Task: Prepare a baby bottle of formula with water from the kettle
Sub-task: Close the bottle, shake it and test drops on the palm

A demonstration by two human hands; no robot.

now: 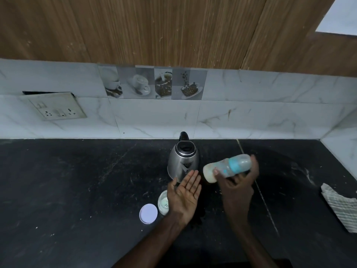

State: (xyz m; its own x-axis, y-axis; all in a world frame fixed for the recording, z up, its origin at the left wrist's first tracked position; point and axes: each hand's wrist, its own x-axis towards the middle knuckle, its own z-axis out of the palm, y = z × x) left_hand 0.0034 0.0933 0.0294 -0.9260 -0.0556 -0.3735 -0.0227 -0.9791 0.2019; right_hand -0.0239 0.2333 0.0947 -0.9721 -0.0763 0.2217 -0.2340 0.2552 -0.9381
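Observation:
My right hand (236, 182) grips a baby bottle (225, 168) that lies nearly on its side above the black counter. The bottle has a blue collar and clear cap toward the right, and milky liquid fills its base on the left. My left hand (185, 196) is held flat, palm up, fingers straight, just left of the bottle's base, touching nothing. A steel kettle (183, 159) with a black lid and handle stands behind both hands. An open formula jar (163, 202) sits partly hidden behind my left hand, and its white lid (148, 213) lies beside it.
The black stone counter (77, 180) runs to a marble backsplash. A folded striped cloth (340, 206) lies at the right edge. A socket plate (54, 107) hangs loose on the wall at left. Wooden cabinets hang overhead.

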